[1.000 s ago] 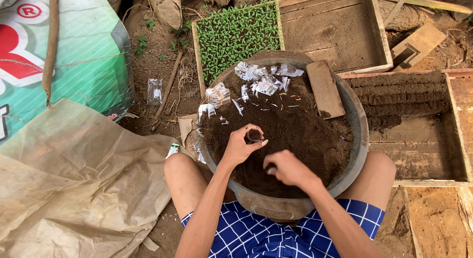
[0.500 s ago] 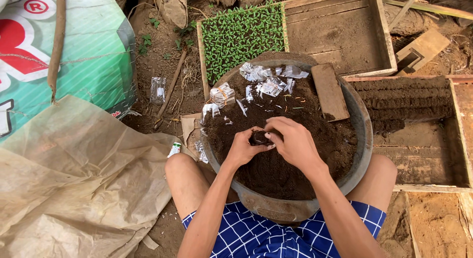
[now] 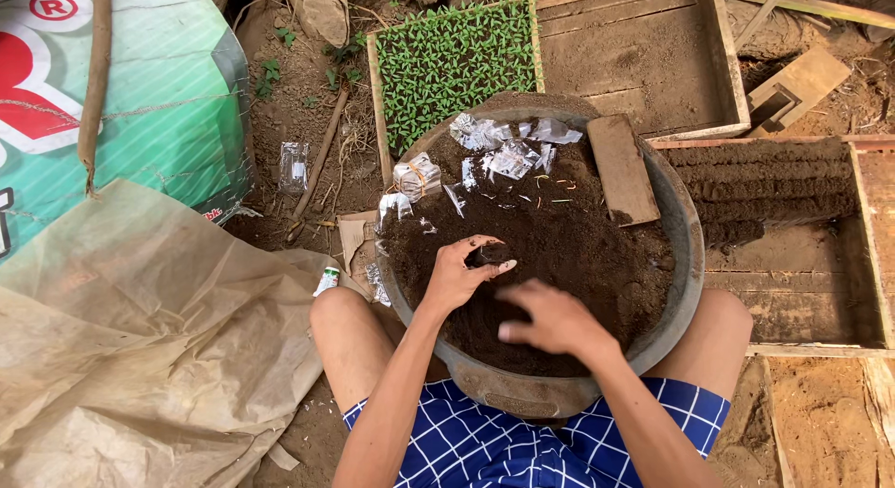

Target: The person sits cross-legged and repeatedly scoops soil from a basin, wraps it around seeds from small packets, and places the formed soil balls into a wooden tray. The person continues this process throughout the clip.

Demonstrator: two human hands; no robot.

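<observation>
Left hand (image 3: 457,275) curls its fingers around a small soil-filled pot (image 3: 487,256), held over the soil (image 3: 578,246) in the basin (image 3: 685,236). Right hand (image 3: 552,318), blurred, hovers low over the soil nearer the body; its grip cannot be told. The pot looks light, soft-walled and easily crushed or spilled: best held gently around its sides, mouth upward.

The left hand (image 3: 459,274) is curled in a grip; the right hand (image 3: 552,318) is held lower (blurred), fingers spread.
</observation>
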